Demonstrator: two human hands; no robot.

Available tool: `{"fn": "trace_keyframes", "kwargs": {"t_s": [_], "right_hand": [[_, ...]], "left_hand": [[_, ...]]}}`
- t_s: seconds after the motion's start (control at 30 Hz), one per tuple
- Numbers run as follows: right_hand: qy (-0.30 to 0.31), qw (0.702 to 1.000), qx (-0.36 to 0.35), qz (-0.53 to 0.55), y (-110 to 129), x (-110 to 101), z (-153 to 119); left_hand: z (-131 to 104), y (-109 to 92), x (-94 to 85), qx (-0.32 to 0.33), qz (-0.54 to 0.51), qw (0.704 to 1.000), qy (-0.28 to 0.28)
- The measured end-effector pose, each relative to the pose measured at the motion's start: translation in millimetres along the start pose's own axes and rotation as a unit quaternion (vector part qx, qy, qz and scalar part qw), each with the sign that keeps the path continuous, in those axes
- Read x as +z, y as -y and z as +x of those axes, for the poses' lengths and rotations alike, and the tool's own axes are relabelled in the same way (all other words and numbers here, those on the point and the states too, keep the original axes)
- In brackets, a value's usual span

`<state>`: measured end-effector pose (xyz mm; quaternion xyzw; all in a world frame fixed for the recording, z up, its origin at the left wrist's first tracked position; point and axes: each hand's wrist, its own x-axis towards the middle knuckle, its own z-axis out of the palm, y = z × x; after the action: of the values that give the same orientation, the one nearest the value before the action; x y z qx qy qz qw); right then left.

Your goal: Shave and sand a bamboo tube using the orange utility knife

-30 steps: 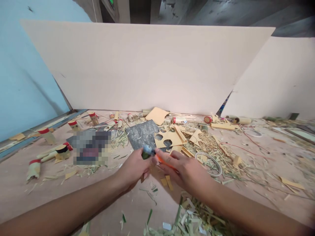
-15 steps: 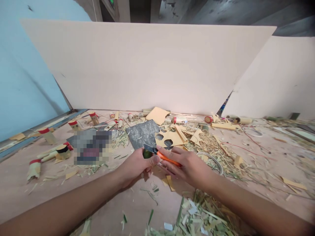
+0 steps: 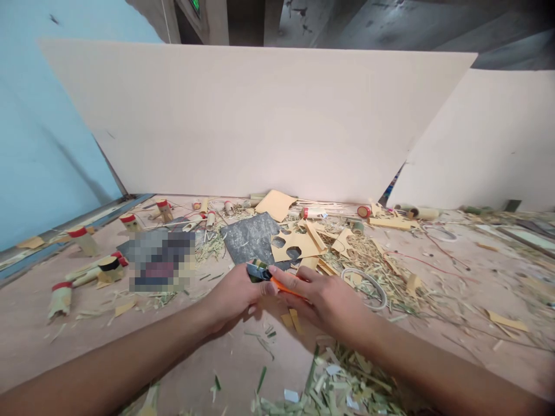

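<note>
My right hand (image 3: 318, 289) is closed round the orange handle of a utility knife (image 3: 281, 281). Its dark blade end points left and lies over a short green bamboo piece (image 3: 259, 264), which my left hand (image 3: 240, 290) grips. My left thumb is close to the knife's front end. Fingers and knife cover most of the bamboo piece. Just beyond the hands lie a dark, scuffed sheet (image 3: 249, 238) and a yellow card with round holes (image 3: 297, 245).
Red-capped bamboo tubes (image 3: 82, 240) stand and lie at the left. A roll of tape (image 3: 373, 289) rests right of my hands. Bamboo shavings (image 3: 338, 381) cover the near table. A large pale board (image 3: 260, 121) rises behind.
The knife has shifted slightly left and now lies across the bamboo piece at a flatter angle. My right hand has moved a little left with it. The whole view has shifted slightly.
</note>
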<state>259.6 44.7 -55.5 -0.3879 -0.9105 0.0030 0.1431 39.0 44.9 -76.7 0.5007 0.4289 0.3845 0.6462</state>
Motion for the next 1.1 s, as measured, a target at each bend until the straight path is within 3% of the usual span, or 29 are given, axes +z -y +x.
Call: {"fn": "trace_keyframes", "kwargs": {"t_s": [0.13,0.3,0.57,0.8,0.93,1.1], "right_hand": [[-0.024,0.996,0.079,0.016,8.3,5.7,2.0],[-0.015,0.996,0.081,0.041,5.5,3.7,4.4],[-0.007,0.997,-0.003,0.079,-5.6,0.2,4.9],[0.018,0.997,-0.062,0.050,-11.9,1.5,4.9],[0.005,0.999,-0.020,0.032,-4.0,1.8,1.9],[-0.022,0.994,0.097,0.035,10.7,2.8,5.4]], "left_hand": [[4.3,1.9,3.0,-0.002,-0.031,0.999,-0.015],[7.9,5.5,-3.4,-0.002,-0.024,0.999,0.021],[5.3,0.1,-9.4,0.004,-0.022,0.997,0.076],[1.1,-5.2,-10.4,-0.011,-0.034,0.998,0.061],[0.4,-5.6,-5.5,-0.016,-0.031,0.998,0.058],[4.6,-2.0,2.2,-0.035,-0.048,0.998,-0.010]]}}
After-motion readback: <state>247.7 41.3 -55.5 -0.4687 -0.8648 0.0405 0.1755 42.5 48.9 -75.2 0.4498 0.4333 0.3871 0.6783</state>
